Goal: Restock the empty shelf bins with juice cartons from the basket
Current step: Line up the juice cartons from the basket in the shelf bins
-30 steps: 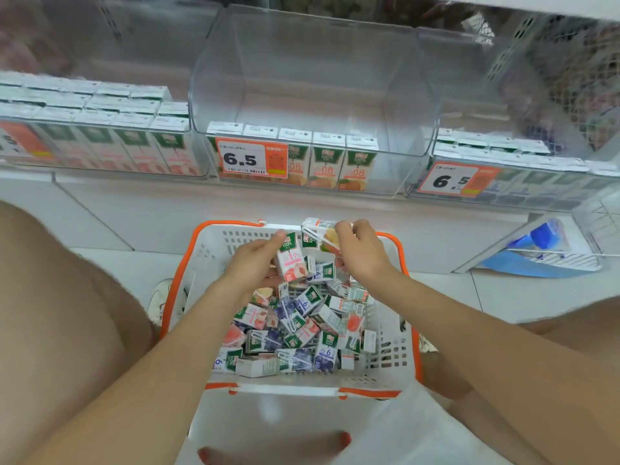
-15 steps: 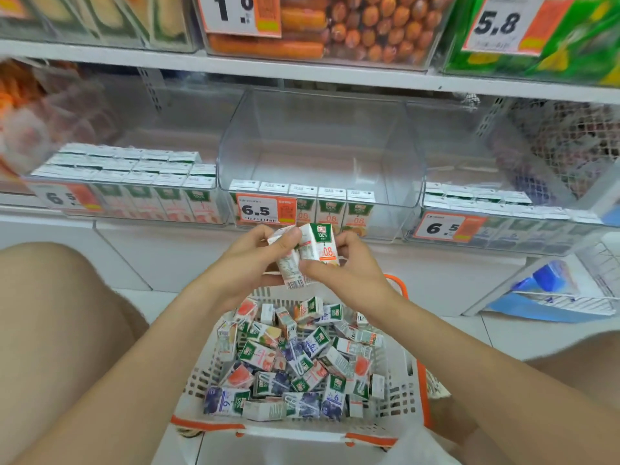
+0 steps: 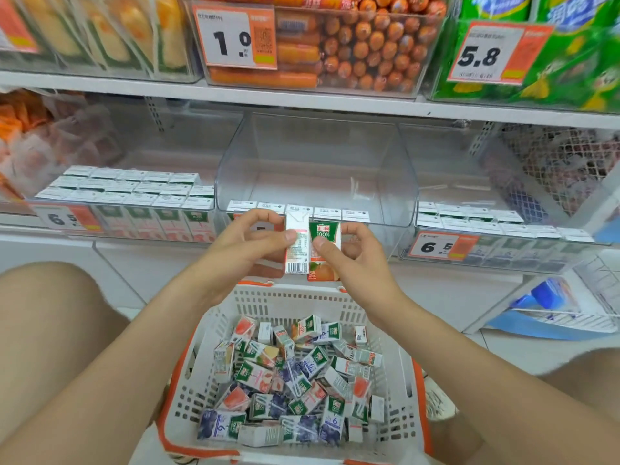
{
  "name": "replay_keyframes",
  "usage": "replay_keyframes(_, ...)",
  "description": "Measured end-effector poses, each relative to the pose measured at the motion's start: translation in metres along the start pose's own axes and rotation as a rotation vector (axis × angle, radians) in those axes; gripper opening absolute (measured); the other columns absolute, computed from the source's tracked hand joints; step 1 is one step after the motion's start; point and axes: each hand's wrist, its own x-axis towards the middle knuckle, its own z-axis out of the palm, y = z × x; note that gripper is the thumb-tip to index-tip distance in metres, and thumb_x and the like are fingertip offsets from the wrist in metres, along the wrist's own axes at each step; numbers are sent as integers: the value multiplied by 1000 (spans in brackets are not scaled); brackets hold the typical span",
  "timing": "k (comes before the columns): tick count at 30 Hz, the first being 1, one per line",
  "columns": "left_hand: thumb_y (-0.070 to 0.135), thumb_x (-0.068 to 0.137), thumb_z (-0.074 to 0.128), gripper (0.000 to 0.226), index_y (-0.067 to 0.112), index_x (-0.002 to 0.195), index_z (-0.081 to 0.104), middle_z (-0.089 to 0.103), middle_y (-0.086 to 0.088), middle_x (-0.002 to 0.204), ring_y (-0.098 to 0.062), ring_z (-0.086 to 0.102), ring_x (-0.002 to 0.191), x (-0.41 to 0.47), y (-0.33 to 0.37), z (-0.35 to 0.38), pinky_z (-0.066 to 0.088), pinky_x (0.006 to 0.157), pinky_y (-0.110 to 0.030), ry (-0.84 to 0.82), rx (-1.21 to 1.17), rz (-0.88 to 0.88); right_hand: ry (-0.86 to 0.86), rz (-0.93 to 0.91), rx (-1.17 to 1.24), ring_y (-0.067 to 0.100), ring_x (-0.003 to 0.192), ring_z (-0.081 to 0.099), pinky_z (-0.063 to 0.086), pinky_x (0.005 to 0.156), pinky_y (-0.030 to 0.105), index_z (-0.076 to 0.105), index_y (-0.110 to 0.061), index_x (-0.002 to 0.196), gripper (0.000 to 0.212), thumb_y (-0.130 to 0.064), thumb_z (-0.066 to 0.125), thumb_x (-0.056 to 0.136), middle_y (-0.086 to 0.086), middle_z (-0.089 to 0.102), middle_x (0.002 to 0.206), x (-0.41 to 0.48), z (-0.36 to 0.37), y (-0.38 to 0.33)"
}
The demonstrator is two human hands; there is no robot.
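Two cartons held upright, side by side: our left hand [image 3: 248,243] pinches the white-sided carton [image 3: 297,260], and our right hand [image 3: 355,256] pinches the green carton [image 3: 324,236]. Just above and behind the grip stands the middle bin [image 3: 315,169], which holds a single front row [image 3: 298,209] of cartons. Below the grip lies the heaped basket [image 3: 292,298]. We judge that this light pinch could let a carton slip while clearing the bin's front wall, or knock the row over. Half a second earlier the cartons were tilted; now they are squared and nearer the bin.
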Motion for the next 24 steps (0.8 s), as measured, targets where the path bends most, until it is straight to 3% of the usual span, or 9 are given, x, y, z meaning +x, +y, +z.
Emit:
replay_keyframes(4, 33, 96, 75, 32, 23, 122, 59, 76, -17, 110, -23, 73, 90, 8, 20, 14, 58, 83, -40, 19, 102, 73, 15, 10, 86, 26, 75, 77, 57, 64, 30, 49, -13, 125, 46, -30, 78, 94, 19, 76, 107, 1, -3, -20)
replay_keyframes(6, 37, 90, 81, 45, 24, 124, 54, 79, -7, 109, -18, 76, 97, 10, 32, 19, 58, 87, -36, -8, 198, 120, 38, -37, 90, 26, 78, 78, 59, 61, 29, 52, -14, 124, 39, -24, 76, 96, 16, 78, 101, 0, -4, -31)
replay_keyframes(9, 34, 80, 90, 60, 22, 125, 51, 80, 0, 109, -28, 78, 98, 17, 47, 20, 63, 89, -45, -48, 295, 173, 79, -108, 18, 29, 84, 78, 63, 66, 35, 60, -19, 124, 30, -23, 73, 97, 9, 80, 96, 2, -6, -43)
replay_keyframes(14, 14, 89, 81, 36, 24, 116, 59, 76, 8, 112, -19, 76, 98, 42, 53, 25, 63, 86, -52, 60, 433, 363, 128, -218, -267, 22, 84, 76, 62, 75, 52, 60, -29, 119, 37, -44, 72, 88, -2, 79, 97, 18, -16, -58)
replay_keyframes(17, 7, 89, 71, 32, 26, 113, 64, 73, 13, 109, -16, 72, 102, 52, 39, 30, 61, 87, -50, 159, 427, 471, 107, -298, -509, 6, 84, 72, 61, 78, 35, 67, -27, 118, 31, -36, 72, 89, -10, 76, 95, 27, -35, -73)
replay_keyframes(19, 9, 91, 71, 30, 28, 113, 65, 73, 12, 110, -16, 71, 104, 59, 30, 32, 61, 88, -50, 209, 384, 477, 135, -350, -661, 1, 83, 65, 49, 69, 11, 65, -25, 116, 26, -29, 72, 91, -14, 70, 97, 30, -50, -81)
replay_keyframes(20, 11, 91, 73, 30, 29, 114, 65, 74, 11, 111, -16, 71, 106, 62, 27, 34, 61, 88, -49, 219, 361, 473, 157, -388, -733, 2, 86, 61, 43, 67, 8, 62, -24, 116, 27, -28, 73, 91, -12, 66, 102, 32, -57, -84)
replay_keyframes(24, 9, 93, 75, 35, 26, 122, 65, 75, 10, 115, -14, 72, 109, 70, 26, 39, 61, 93, -45, 150, 321, 491, 188, -493, -1002, 20, 99, 51, 32, 75, 20, 56, -15, 121, 33, -18, 73, 93, 4, 54, 114, 49, -84, -88)
